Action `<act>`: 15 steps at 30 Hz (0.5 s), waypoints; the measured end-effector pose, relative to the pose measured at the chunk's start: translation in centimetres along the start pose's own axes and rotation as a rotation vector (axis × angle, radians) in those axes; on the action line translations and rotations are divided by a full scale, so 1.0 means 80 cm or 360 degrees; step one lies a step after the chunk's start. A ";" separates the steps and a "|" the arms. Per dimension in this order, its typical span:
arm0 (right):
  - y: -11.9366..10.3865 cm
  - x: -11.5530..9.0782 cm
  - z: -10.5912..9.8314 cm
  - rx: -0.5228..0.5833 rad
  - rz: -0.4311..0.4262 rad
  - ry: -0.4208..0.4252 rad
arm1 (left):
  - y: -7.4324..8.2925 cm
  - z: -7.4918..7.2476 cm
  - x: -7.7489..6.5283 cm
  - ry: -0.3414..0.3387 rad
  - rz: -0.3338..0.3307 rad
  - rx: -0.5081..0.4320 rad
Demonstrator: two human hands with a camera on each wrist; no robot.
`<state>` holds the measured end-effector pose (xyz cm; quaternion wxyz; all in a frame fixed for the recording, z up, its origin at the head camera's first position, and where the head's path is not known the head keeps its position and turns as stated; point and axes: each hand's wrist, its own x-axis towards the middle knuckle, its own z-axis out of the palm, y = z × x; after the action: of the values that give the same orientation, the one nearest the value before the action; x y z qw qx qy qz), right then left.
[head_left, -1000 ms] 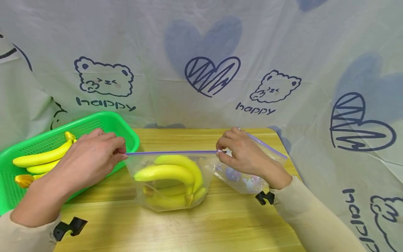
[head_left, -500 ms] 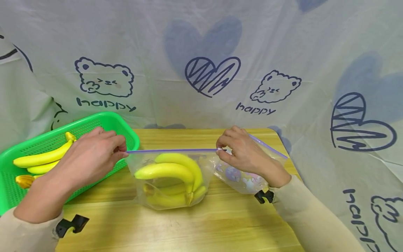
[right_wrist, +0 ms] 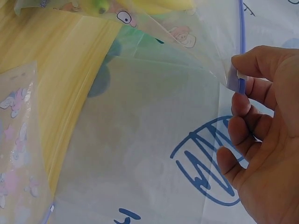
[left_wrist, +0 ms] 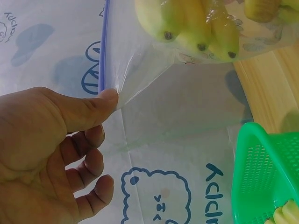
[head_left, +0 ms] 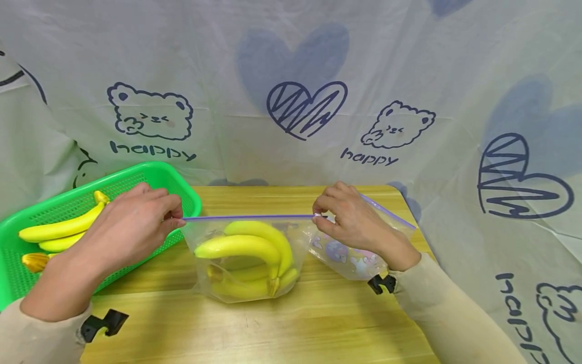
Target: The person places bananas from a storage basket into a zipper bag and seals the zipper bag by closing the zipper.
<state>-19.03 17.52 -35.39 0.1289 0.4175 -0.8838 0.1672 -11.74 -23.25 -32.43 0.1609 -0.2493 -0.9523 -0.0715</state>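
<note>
A clear zip bag (head_left: 254, 298) with a purple zip strip hangs upright over the table, its top edge stretched straight. Inside it are several yellow bananas (head_left: 245, 247). My left hand (head_left: 141, 217) pinches the bag's left top corner between thumb and forefinger; in the left wrist view the other fingers curl loosely below. At the opposite corner my right hand (head_left: 347, 217) pinches the end of the strip, where the small white slider (right_wrist: 241, 74) shows by the thumb in the right wrist view.
A green basket (head_left: 159, 174) with several more bananas (head_left: 63, 226) stands at the left, partly behind my left arm. Another zip bag (head_left: 338, 253), printed with cartoon figures, lies on the wooden table (head_left: 254, 333) under my right hand. A printed cloth (head_left: 218, 60) hangs behind.
Both hands have lifted slightly, raising the bag of bananas a little early on. Over the last half second almost nothing moves, and both pinches stay at the corners.
</note>
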 end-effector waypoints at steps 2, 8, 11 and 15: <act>0.000 0.000 0.000 -0.0004 0.0009 -0.0007 | 0.000 0.000 0.001 -0.0001 0.0002 0.0003; 0.001 0.000 -0.002 -0.0006 0.0024 -0.0015 | 0.001 -0.001 0.003 -0.0004 -0.0001 0.0013; 0.001 0.000 -0.002 -0.0002 0.0026 -0.0011 | 0.001 -0.001 0.004 -0.0013 -0.0007 0.0010; 0.002 0.000 -0.001 0.0010 0.0032 -0.0004 | 0.000 -0.001 0.005 -0.0031 -0.0016 0.0007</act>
<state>-19.13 17.69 -35.33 0.1247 0.4092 -0.8876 0.1708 -12.06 -23.06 -32.25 0.1517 -0.2448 -0.9552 -0.0678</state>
